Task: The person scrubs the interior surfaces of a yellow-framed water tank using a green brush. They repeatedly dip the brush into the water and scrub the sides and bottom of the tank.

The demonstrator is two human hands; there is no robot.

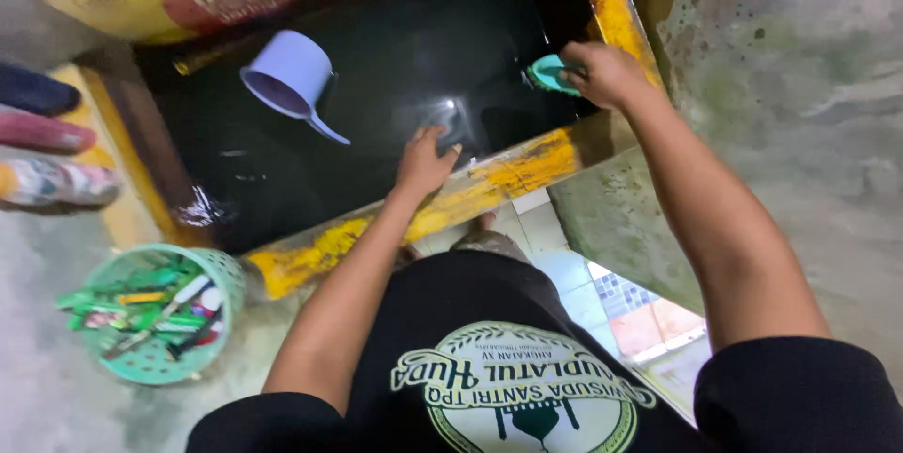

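At upper right of the frame, the right hand (609,72) curls its fingers around a small teal object (548,74), mostly hidden by the hand and hard to identify. The left hand (425,163) rests spread on the yellow rim (527,169) at centre, above dark water (414,67) where a lavender scoop (290,79) floats at upper left.

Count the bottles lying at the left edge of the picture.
3, stacked along the left edge beside the water tank's yellow rim: a dark blue bottle on top, a pink bottle in the middle, and a patterned bottle lowest. All are cut off by the frame, so more may lie beyond.
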